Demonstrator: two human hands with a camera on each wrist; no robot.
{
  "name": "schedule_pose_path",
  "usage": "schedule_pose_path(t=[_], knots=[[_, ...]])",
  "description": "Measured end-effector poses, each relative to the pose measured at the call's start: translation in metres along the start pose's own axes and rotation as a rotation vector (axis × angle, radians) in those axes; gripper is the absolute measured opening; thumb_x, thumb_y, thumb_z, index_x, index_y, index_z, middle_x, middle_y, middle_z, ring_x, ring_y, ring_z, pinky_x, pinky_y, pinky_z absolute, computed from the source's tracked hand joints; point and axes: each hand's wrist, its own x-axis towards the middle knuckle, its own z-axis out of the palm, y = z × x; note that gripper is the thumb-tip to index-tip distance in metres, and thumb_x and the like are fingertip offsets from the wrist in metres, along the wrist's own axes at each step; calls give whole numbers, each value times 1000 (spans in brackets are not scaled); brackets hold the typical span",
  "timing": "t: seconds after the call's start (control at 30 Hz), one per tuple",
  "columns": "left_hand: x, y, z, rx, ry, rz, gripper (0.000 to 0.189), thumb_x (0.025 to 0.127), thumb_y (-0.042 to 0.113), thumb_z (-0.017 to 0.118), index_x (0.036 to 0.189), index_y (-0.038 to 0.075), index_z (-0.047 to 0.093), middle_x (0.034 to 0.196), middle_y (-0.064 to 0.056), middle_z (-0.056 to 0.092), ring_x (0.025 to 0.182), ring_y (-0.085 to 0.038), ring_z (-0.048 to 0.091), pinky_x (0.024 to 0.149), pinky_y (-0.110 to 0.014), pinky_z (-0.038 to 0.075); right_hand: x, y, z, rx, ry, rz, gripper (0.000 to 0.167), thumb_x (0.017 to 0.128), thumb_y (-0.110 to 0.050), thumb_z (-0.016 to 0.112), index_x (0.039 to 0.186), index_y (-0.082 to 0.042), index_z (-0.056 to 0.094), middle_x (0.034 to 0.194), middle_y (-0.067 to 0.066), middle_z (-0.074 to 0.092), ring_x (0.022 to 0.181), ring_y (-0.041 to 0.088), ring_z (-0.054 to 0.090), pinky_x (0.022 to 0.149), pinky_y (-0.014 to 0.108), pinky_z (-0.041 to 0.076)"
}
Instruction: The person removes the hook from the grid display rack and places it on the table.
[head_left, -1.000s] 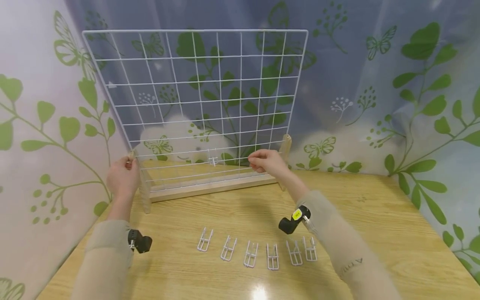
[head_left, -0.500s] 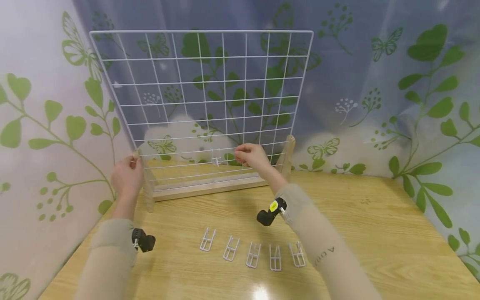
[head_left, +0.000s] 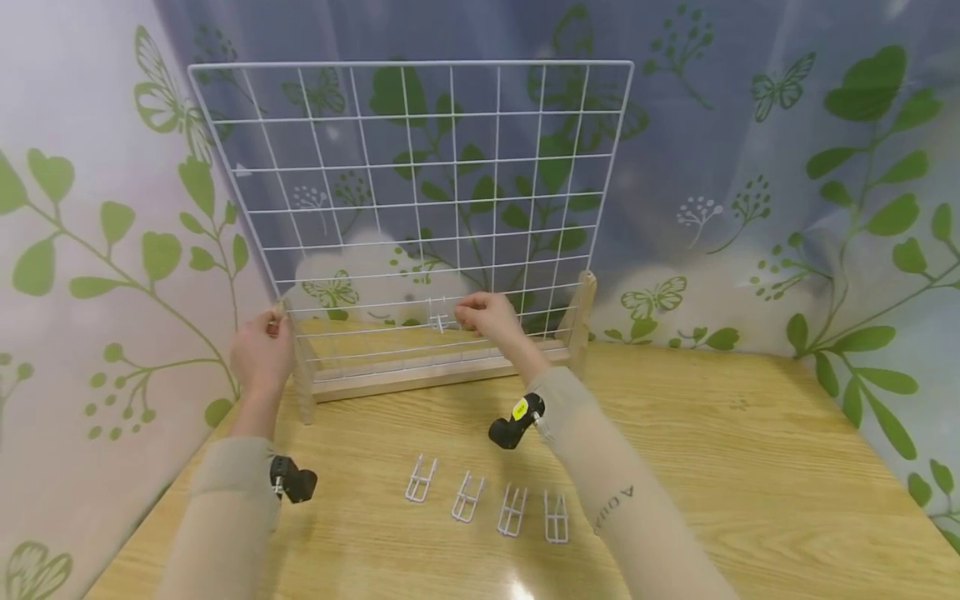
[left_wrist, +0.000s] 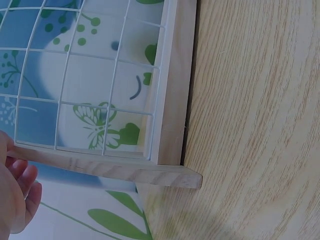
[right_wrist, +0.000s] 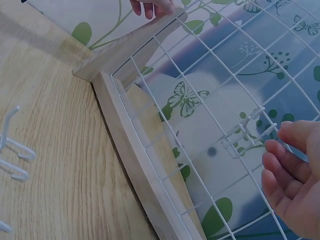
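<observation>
A white wire grid panel (head_left: 420,158) stands upright in a wooden stand (head_left: 442,371). My left hand (head_left: 261,346) grips the top of the stand's left side post (left_wrist: 125,172), fingers curled at its end. A white wire hook (head_left: 437,322) hangs on the lower middle of the grid. Just right of it is my right hand (head_left: 491,321), thumb and fingers loosely bent and holding nothing. In the right wrist view its thumb (right_wrist: 289,131) comes close to the ends of the hook (right_wrist: 245,132).
Several white wire hooks lie in a row on the wooden table (head_left: 712,467), among them one at the left (head_left: 421,478) and one near my right sleeve (head_left: 557,518). A printed curtain (head_left: 712,167) with leaves and butterflies surrounds the table.
My right hand has moved left along the grid, from near the right post to beside the hanging hook. Its sleeve now covers hooks at the row's right end. The left hand keeps its grip.
</observation>
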Motion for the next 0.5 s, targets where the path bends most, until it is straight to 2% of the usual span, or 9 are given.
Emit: schedule_pose_path(t=[0.27,0.5], knots=[[2,0,0,3,-5,-6,37,93,25,45,114,1,63,99,-18,65,92,-36,58,78,-47,43,4,3,16,28,4,42,25,90,-14,60,111,-1,65,99,13,66,81,18,59,69,30,51],[0,0,-1,-4,-17,-11,36,92,26,45,113,2,63,99,-17,65,90,-35,58,77,-46,42,4,2,29,-12,18,31,24,90,-15,60,110,-3,66,102,13,65,79,19,60,73,36,52]])
